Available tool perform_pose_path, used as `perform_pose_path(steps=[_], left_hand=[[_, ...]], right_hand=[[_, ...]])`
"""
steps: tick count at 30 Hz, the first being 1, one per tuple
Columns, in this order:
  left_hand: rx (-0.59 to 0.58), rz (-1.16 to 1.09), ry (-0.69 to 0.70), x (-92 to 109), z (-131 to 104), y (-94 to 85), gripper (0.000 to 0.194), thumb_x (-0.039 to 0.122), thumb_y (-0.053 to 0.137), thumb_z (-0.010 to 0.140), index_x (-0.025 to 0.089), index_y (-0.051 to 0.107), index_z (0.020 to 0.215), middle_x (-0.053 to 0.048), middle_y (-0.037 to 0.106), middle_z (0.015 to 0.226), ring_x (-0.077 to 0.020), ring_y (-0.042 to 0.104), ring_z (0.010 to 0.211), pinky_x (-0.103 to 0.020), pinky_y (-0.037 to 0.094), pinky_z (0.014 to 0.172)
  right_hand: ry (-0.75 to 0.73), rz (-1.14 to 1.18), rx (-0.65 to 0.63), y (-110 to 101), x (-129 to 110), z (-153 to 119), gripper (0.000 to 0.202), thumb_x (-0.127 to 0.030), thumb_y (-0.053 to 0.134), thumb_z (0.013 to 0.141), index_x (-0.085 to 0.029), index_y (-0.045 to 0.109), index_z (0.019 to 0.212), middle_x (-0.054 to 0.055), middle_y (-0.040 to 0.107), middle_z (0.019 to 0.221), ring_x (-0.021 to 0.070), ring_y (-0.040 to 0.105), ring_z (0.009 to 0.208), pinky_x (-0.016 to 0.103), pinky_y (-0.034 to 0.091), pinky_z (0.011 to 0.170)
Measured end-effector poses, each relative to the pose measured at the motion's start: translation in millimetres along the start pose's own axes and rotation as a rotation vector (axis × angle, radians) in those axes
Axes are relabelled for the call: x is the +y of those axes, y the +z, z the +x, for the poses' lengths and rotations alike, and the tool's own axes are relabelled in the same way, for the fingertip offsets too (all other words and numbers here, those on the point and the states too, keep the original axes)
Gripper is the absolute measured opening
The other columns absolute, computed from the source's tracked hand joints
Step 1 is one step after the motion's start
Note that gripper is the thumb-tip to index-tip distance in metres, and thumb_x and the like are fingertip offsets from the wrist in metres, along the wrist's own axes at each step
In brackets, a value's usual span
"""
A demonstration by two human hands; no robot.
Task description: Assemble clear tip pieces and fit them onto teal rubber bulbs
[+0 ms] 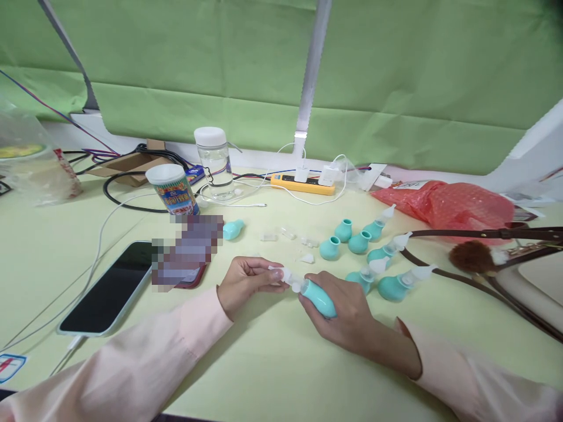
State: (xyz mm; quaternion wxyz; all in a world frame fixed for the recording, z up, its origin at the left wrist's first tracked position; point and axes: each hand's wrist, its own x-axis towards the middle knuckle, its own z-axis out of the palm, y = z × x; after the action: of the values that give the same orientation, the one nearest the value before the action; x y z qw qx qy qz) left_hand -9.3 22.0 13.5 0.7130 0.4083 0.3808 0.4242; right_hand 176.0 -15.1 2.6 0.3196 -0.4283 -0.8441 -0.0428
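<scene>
My right hand [341, 305] is wrapped round a teal bulb [320, 298], which lies tilted with its clear neck pointing left. At that neck, my left hand [253, 281] pinches a white nozzle tip [285, 274]; the tip and neck meet or nearly meet. Beyond my right hand stand open teal bulbs [329, 248] and several bulbs with white nozzles on them [393, 287]. A lone teal bulb [233, 229] lies behind my left hand. Small clear pieces [288, 233] and a loose white tip [307, 258] rest between these groups.
Two phones, one black-screened [108, 290], lie at left. Behind them are a paper cup [173, 190], a lidded bottle [215, 167], cables and a yellow power strip [302, 185]. A red plastic bag [461, 205] and a brown-strapped bag [534, 281] are at right.
</scene>
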Motion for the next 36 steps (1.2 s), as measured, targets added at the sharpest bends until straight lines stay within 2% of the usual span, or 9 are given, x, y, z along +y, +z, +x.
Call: perform_pose_path(steps=[4,6,9,13,16,22,27,31,36], left_hand=[[-0.042,0.029,-0.045,4,-2,-0.5,0.023,0.021,0.074,0.054,0.009,0.066,0.072,-0.006,0.069,0.065,-0.0166,0.065,0.06,-0.028,0.054,0.061],[-0.041,0.059,-0.038,6,-2,-0.9,0.023,0.019,0.074,0.054,0.009,0.066,0.072,-0.006,0.069,0.065,-0.0164,0.065,0.06,-0.027,0.054,0.062],[-0.035,0.122,-0.022,7,-2,-2.2,0.022,0.019,0.074,0.055,0.009,0.066,0.073,-0.006,0.069,0.064,-0.0163,0.065,0.059,-0.025,0.054,0.059],[-0.079,0.175,0.011,7,-1,-2.7,0.019,0.019,0.073,0.055,0.009,0.067,0.07,-0.003,0.067,0.055,-0.0117,0.061,0.048,-0.02,0.052,0.049],[-0.094,0.173,0.027,9,-1,-0.7,0.017,0.019,0.073,0.055,0.01,0.069,0.069,-0.003,0.066,0.053,-0.0095,0.058,0.044,-0.018,0.051,0.046],[-0.113,0.186,0.039,8,-4,2.6,0.017,0.015,0.074,0.051,0.011,0.07,0.066,-0.004,0.068,0.058,-0.0102,0.059,0.044,-0.018,0.051,0.046],[-0.15,0.256,0.103,5,-6,4.5,0.015,0.011,0.072,0.053,0.011,0.07,0.068,-0.006,0.069,0.065,-0.0091,0.058,0.044,-0.018,0.05,0.045],[-0.156,0.247,0.132,5,-7,6.5,0.014,0.011,0.072,0.053,0.011,0.07,0.067,-0.005,0.068,0.064,-0.0101,0.058,0.048,-0.019,0.051,0.044],[-0.125,0.204,0.108,6,-5,3.3,0.015,0.01,0.073,0.051,0.012,0.07,0.065,-0.004,0.069,0.063,-0.0093,0.058,0.046,-0.017,0.051,0.045]], right_hand=[[-0.066,-0.041,0.064,-2,0,0,0.018,-0.022,0.048,0.078,-0.013,0.052,0.092,0.003,0.058,0.064,0.0139,0.053,0.054,0.024,0.035,0.044],[-0.066,-0.014,0.047,-4,-1,1,0.017,-0.022,0.048,0.078,-0.012,0.053,0.091,0.003,0.058,0.064,0.0139,0.053,0.054,0.024,0.035,0.044],[-0.02,0.073,-0.053,-10,-3,6,0.015,-0.022,0.047,0.078,-0.013,0.054,0.086,0.003,0.058,0.063,0.0149,0.053,0.056,0.025,0.036,0.047],[0.139,0.244,-0.275,-24,-3,17,0.009,-0.022,0.049,0.077,-0.017,0.055,0.077,0.001,0.059,0.064,0.0128,0.053,0.057,0.024,0.039,0.053],[0.237,0.304,-0.395,-35,-2,24,0.01,-0.027,0.051,0.075,-0.018,0.056,0.072,-0.001,0.059,0.062,0.0118,0.052,0.055,0.023,0.039,0.053],[0.355,0.363,-0.504,-46,2,28,0.016,-0.034,0.052,0.074,-0.019,0.059,0.073,-0.001,0.058,0.064,0.0129,0.052,0.057,0.022,0.037,0.049],[0.408,0.456,-0.645,-50,5,32,0.016,-0.033,0.052,0.073,-0.018,0.057,0.071,-0.002,0.054,0.061,0.0113,0.051,0.054,0.021,0.036,0.047],[0.425,0.464,-0.631,-49,4,31,0.015,-0.033,0.052,0.073,-0.018,0.057,0.071,-0.002,0.053,0.062,0.0111,0.05,0.054,0.02,0.035,0.047],[0.426,0.418,-0.519,-44,-2,26,0.018,-0.036,0.052,0.073,-0.019,0.057,0.074,0.0,0.055,0.065,0.0127,0.049,0.058,0.021,0.034,0.047]])
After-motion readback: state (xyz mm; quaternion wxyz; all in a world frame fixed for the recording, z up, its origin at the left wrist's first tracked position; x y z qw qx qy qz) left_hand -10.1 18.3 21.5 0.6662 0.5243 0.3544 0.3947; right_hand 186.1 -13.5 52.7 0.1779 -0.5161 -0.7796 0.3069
